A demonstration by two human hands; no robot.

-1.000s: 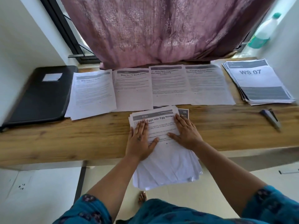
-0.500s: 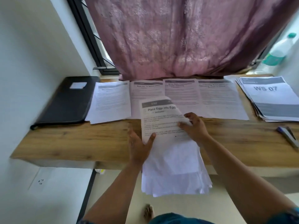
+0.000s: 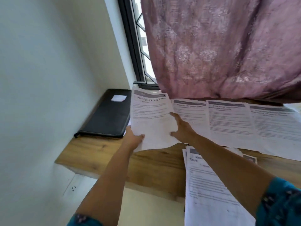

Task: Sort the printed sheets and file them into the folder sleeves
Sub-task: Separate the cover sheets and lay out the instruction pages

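both hands (image 3: 162, 134) grip a sheet (image 3: 151, 118) by its edges, above the desk (image 3: 156, 162).

Wooden desk top (image 3: 156, 162), visible grain, matt finish. Printed sheet (image 3: 151, 121) at frame centre: thin white paper, matt, bottom edge bowed. Row of sheets (image 3: 231, 121) and near stack (image 3: 210, 193), lower right: same matt paper. Black folder (image 3: 107, 118), centre left: leatherette-looking cover, slight sheen. Pink curtain (image 3: 219, 46), upper right: patterned cloth, faint shine. Dark window frame (image 3: 130, 38): looks like metal. Wall (image 3: 48, 62): smooth matt paint.
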